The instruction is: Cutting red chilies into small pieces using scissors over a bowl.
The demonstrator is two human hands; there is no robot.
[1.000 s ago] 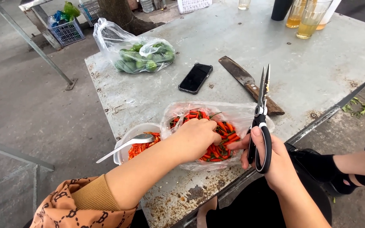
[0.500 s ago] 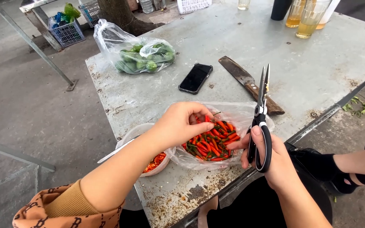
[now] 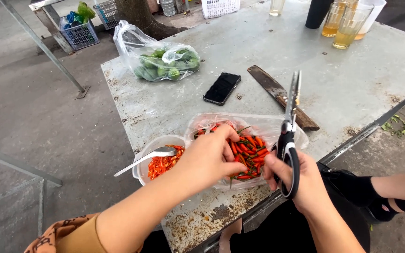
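My left hand [image 3: 212, 157] reaches into a clear plastic bag [image 3: 270, 125] of small red chillies [image 3: 251, 149] with green stems, its fingers pinching among them. My right hand [image 3: 301, 180] grips the black handles of a pair of scissors [image 3: 290, 129], whose closed blades point up and away from me, just right of the bag. To the left of the bag stands a small clear bowl [image 3: 144, 164] holding cut red chilli pieces [image 3: 162, 164] and a metal spoon [image 3: 148, 157].
The worn grey metal table [image 3: 352, 84] also carries a black phone [image 3: 222, 87], a cleaver with a wooden handle [image 3: 277, 93], a bag of green limes [image 3: 162, 61] and glasses of amber drink [image 3: 345, 21] at the far right. A blue crate [image 3: 78, 33] sits on the ground.
My left hand lifted out of the chilli bag toward the bowl, then came back down into the chillies. The right hand with the scissors stayed nearly still.
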